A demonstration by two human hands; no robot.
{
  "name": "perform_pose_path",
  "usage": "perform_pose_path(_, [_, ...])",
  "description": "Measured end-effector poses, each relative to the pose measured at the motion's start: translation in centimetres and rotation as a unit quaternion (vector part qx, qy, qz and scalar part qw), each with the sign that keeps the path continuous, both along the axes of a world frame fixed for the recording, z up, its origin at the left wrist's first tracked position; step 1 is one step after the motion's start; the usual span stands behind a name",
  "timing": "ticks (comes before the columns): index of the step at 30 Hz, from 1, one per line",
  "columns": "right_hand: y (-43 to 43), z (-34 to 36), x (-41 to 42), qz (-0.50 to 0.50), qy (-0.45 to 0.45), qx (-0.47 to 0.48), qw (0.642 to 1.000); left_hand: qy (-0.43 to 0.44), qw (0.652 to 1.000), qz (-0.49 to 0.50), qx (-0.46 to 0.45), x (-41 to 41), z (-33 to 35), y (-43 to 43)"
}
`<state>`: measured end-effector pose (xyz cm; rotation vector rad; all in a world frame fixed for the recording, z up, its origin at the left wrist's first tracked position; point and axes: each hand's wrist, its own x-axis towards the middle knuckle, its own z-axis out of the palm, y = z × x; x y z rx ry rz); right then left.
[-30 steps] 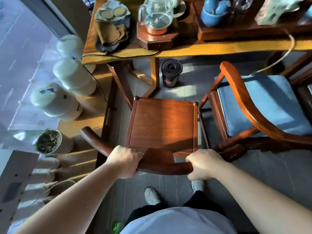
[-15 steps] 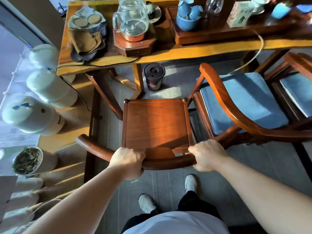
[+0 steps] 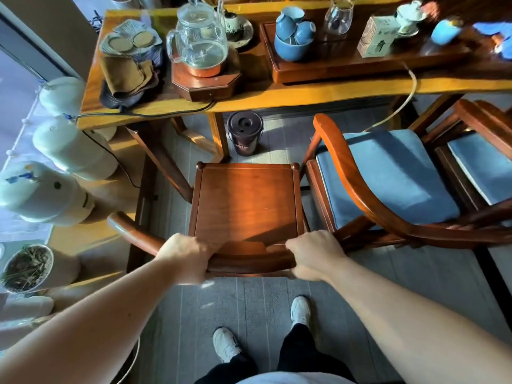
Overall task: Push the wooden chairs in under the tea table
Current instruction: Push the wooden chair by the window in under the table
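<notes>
A bare wooden chair (image 3: pixel 245 202) with a curved backrest stands in front of me, its seat facing the tea table (image 3: pixel 304 91). My left hand (image 3: pixel 188 257) and my right hand (image 3: pixel 314 254) both grip the backrest rail, one on each side of its middle. The seat's front edge lies just short of the table's near edge. To its right stands a second wooden chair (image 3: pixel 385 176) with a blue cushion, angled and clear of the table. A third cushioned chair (image 3: pixel 482 159) shows at the right edge.
A dark lidded bin (image 3: pixel 245 133) sits on the floor under the table, ahead of the bare chair. The table carries a glass kettle (image 3: pixel 198 42), blue cups (image 3: pixel 293 37) and a tray. White jars (image 3: pixel 72 148) and a potted plant (image 3: pixel 27 267) line the left.
The chair has slid forward toward the table with both hands on its backrest. I have stepped after it, and more of the tabletop has come into view.
</notes>
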<state>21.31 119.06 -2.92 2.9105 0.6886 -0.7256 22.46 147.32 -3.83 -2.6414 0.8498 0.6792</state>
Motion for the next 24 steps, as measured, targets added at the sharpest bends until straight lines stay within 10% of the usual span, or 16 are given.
perform_pose_path(24, [-2.5,0.4,3.6,0.038,0.013,-0.009,0.999,0.005,0.997,0.067,-0.030,1.5,0.8,-2.8])
